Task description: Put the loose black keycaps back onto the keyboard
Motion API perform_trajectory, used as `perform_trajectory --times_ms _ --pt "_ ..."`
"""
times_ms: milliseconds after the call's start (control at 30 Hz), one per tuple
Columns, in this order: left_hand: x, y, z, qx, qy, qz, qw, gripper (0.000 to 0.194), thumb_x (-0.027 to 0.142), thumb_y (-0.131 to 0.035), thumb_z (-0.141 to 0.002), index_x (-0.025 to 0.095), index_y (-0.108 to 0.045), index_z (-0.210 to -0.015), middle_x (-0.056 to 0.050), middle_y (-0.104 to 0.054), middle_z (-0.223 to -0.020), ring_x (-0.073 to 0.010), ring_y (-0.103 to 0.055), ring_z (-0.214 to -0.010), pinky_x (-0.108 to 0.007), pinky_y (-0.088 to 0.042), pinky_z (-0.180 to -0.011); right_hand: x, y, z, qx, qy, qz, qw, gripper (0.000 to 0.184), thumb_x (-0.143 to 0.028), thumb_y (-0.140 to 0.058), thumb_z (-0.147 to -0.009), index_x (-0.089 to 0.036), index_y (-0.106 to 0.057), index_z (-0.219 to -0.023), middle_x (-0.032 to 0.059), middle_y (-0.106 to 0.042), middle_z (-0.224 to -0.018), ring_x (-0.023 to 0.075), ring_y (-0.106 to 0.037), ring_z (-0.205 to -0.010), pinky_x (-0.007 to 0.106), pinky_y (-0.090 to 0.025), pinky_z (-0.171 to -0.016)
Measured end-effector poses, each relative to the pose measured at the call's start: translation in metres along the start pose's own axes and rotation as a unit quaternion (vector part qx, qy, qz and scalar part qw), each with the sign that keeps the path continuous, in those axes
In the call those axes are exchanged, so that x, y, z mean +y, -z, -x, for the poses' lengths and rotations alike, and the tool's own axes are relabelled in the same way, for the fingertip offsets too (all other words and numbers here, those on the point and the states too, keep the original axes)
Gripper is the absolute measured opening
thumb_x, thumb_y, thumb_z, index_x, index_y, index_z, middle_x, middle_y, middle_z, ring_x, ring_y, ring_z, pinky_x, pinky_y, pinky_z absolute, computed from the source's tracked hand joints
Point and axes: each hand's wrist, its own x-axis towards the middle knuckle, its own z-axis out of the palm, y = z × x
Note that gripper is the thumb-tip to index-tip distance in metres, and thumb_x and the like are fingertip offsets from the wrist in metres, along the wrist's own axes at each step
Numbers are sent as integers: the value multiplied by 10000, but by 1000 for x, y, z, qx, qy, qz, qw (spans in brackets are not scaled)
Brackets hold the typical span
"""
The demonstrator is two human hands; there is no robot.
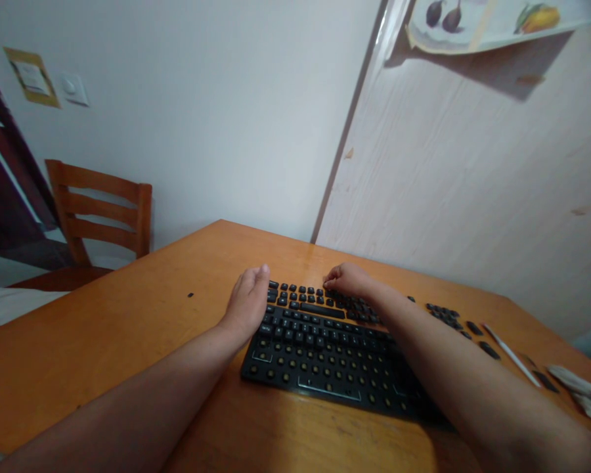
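A black keyboard (pixel 320 368) lies on the wooden table, its upper rows fitted with keycaps and its lower rows showing bare switch stems. Beyond its far edge, loose black keycaps (pixel 295 296) are laid out in rows, with a long space bar keycap (pixel 322 310) among them. My left hand (pixel 249 299) is on edge at the left end of these rows, fingers extended and holding nothing visible. At the far row, my right hand (pixel 345 279) has its fingers pinched together on a small dark keycap, mostly hidden by the fingertips. My right forearm covers the keyboard's right part.
More loose keycaps (pixel 443 312) lie to the right, near a white pen-like stick (pixel 512 355) and a pale cloth (pixel 581 391). One small dark piece (pixel 190 295) lies alone at left. A wooden chair (pixel 103 210) stands beyond the table's left edge; walls rise behind.
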Motion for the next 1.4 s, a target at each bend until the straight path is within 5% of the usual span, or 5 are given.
perform_trajectory --times_ms 267,500,767,1400 --pt "1 0 1 -4 0 1 1000 485 623 -326 -957 210 -569 -883 -75 -644 -961 -221 -587 -929 -354 -456 -817 -10 20 21 35 23 -6 999 143 -261 -691 -819 -198 -789 -902 52 -775 -881 176 -671 -785 258 -458 -683" --pt "3 0 1 -7 5 0 1000 518 644 -318 -951 205 -585 -891 -82 -652 -952 -234 -596 -939 -372 -457 -829 -25 28 91 31 102 -37 994 206 -334 -621 -881 -209 -772 -944 27 -740 -781 151 -625 -667 269 -423 -610" --pt "0 -1 0 4 0 6 1000 515 639 -342 -948 200 -611 -938 -95 -664 -1017 -239 -601 -990 -386 -451 -889 -46 8 162 66 183 22 981 183 -317 -612 -920 -229 -754 -996 24 -742 -950 179 -651 -891 299 -467 -774" --pt "6 0 1 6 4 -3 1000 482 621 -341 -947 203 -567 -867 -69 -641 -912 -222 -580 -878 -356 -453 -798 -62 -10 181 76 176 159 969 235 -306 -542 -974 -224 -754 -1034 49 -715 -900 206 -629 -891 321 -452 -785"
